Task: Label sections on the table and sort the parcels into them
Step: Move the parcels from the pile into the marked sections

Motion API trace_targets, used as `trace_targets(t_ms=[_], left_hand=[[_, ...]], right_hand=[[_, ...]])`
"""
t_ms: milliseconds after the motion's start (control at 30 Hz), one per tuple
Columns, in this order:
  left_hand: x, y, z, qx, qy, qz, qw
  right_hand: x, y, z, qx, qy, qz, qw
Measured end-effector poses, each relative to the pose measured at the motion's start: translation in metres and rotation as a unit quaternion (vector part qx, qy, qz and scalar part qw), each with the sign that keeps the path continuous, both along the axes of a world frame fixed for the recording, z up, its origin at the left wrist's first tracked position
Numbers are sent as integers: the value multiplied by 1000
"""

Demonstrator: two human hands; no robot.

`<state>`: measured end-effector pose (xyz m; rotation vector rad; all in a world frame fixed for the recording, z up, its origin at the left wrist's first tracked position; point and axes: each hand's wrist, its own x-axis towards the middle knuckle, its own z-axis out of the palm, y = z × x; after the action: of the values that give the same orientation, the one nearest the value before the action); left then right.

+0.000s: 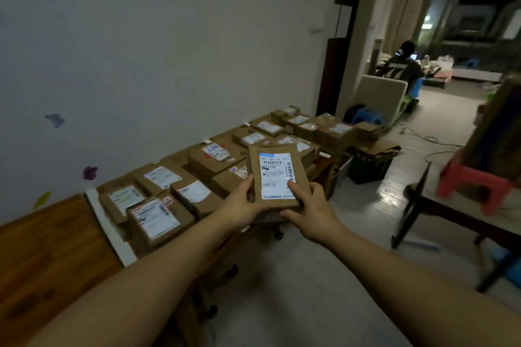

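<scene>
Brown kraft parcel (277,177) up in both hands, held off the table's (42,256) front edge, over the floor, about level with the table's middle stretch. On its lower left edge the left hand (239,207) grips tight, thumb on the front face, fingers curled round behind. Over at the lower right corner the right hand (313,211) holds it too, thumb (291,187) pressed flat on the white label (275,175), the other fingers wrapped underneath. That label faces the camera, barcode near its top, blue strip at its top left corner; the print is too small to read. And the parcel stands nearly upright, tipped a touch to the left.

Now the table itself: brown boxes with white labels cover it from the near third right to the far end, packed edge to edge, some stacked. White tape (108,231) runs across the tabletop from the wall side to the front edge, and the nearest pile (158,222) sits just beyond it. Wood grain shows on the near side of that tape. Small white tags (207,141) dot the table's back edge, against the wall (141,51). Past the table's far end, a black crate (366,169) on the floor, cardboard lying on top of it. Well beyond the table, a person (400,67) sits with their back to the camera
</scene>
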<state>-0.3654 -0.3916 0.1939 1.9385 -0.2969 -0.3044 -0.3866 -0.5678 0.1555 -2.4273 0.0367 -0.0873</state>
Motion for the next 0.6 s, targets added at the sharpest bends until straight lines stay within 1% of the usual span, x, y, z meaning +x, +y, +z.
trace_targets(t_ms=[133, 267, 367, 433, 500, 600], left_hand=[[38, -46, -6, 32, -2, -17, 999], [94, -77, -19, 49, -10, -37, 998], [151, -98, -26, 61, -10, -40, 997], [192, -115, -28, 48, -14, -46, 998], [234, -131, -26, 38, -1, -46, 998], [293, -152, -22, 42, 7, -50, 998]], right_hand=[[30, -45, -6, 7, 19, -12, 1000], [80, -80, -13, 8, 28, -13, 999], [132, -105, -15, 3, 26, -17, 1000], [172, -121, -13, -1, 20, -17, 1000], [213, -138, -9, -13, 21, -14, 1000], [269, -163, 1, -31, 22, -9, 999]])
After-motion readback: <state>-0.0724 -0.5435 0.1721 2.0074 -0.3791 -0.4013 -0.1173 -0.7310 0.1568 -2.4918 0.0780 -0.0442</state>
